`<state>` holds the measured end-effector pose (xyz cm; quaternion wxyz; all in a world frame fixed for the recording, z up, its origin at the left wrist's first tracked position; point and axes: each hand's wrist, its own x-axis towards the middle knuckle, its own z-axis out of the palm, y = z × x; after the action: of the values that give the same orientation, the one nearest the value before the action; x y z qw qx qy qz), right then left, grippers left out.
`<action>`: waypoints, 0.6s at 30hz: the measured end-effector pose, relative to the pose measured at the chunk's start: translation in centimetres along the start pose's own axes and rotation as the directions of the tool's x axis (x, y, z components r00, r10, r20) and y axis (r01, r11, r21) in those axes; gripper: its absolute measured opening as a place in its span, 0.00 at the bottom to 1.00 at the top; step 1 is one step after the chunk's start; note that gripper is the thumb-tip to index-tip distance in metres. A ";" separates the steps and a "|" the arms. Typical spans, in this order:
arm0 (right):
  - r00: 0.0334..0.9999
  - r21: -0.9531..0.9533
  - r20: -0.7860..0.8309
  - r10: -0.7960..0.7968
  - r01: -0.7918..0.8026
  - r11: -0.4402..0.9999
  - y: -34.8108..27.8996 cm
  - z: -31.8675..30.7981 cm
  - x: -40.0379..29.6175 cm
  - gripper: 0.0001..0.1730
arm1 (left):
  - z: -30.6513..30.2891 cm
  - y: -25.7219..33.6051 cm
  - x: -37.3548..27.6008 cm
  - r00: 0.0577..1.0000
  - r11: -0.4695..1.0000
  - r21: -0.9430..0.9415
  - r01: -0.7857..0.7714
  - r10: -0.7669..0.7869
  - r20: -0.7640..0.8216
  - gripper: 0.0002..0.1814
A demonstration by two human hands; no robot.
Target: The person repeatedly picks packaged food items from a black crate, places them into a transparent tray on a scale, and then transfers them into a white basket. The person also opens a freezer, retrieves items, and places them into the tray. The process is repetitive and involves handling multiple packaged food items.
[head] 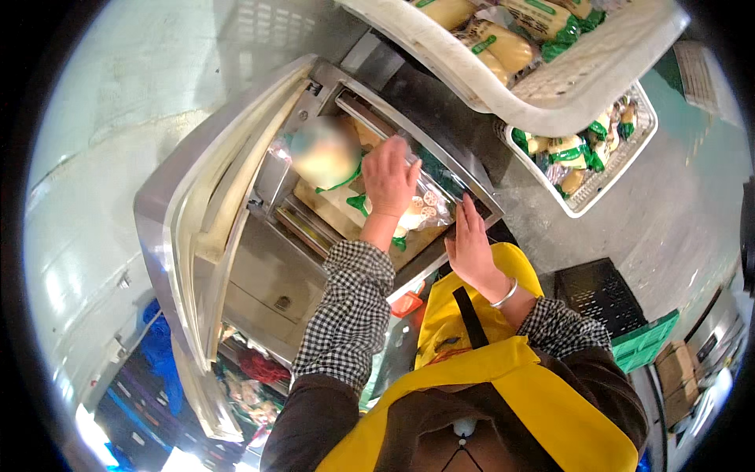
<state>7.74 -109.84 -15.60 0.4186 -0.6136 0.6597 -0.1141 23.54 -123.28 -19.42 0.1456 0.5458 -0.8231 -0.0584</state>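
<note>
A steel vacuum-sealing machine with its lid raised has a chamber [321,207] holding plastic packs. My left hand [389,177] reaches over the packs, fingers bent down near the long sealing bar [368,121]; whether they pinch a bag is hidden. To its left lies a pale pack [326,156] with green edging, its surface blurred. On its right, a clear bag [430,206] printed with lotus-root slices lies towards the bar. My right hand [472,245], a bracelet at its wrist, holds nothing and rests its straight fingers by the chamber's right-hand rim [492,206].
The thick lid [177,194] stands up on the left, beside the wall. A white plastic crate [566,100] of packed roots overhangs the top right. Below it, another white crate [640,147] of packs sits on the floor. A black crate [598,295] and a green crate [646,339] are at right.
</note>
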 end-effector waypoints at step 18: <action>0.975 -0.219 0.160 -0.154 0.187 0.958 1.5 -3.1 0.7 0.35 | -3.7 -5.4 -0.4 0.536 0.547 -0.279 0.789 -0.835 -0.123 0.62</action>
<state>4.57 -111.22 -14.98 0.3781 -0.7196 0.5817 -0.0284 29.59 -124.82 -17.38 0.2517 0.8524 -0.4393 -0.1308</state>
